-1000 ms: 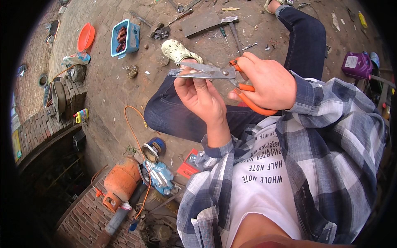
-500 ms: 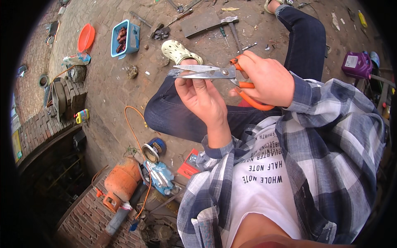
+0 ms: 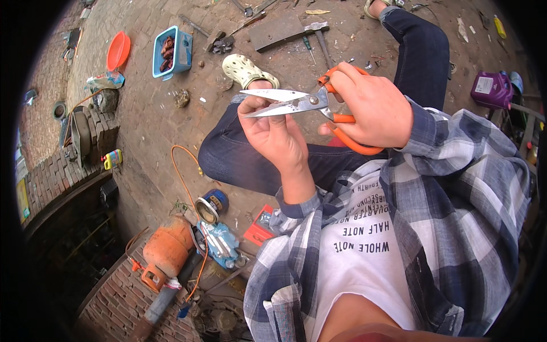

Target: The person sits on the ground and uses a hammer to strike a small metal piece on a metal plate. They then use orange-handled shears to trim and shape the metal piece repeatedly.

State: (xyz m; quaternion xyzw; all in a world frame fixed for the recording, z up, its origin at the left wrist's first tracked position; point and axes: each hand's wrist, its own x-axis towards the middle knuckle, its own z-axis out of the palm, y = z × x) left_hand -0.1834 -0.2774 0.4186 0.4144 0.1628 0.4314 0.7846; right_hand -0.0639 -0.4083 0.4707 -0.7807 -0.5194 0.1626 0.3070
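A pair of scissors (image 3: 312, 101) with orange handles and shiny steel blades is held up over my lap. My right hand (image 3: 373, 105) is shut on the handles, its fingers wrapped round the loops. The two blades point left and stand apart in a narrow V. My left hand (image 3: 279, 137) is at the blades, palm up, with fingers curled and thumb raised. The lower blade crosses in front of its fingers and hides the thumb tip. Whether those fingers pinch something between the blades cannot be made out.
Ahead on the ground lie a hammer (image 3: 322, 45), a screwdriver (image 3: 309, 50) and a flat grey block (image 3: 277, 33). A blue bin (image 3: 183, 54) and an orange basin (image 3: 118, 51) stand front left. An orange gas cylinder (image 3: 169, 245) is lower left, a purple jug (image 3: 491, 89) at right.
The scissor blades have spread wider, the lower blade dropping across my left fingers. My right hand has shifted slightly right with the handles. My left hand has moved a little left.
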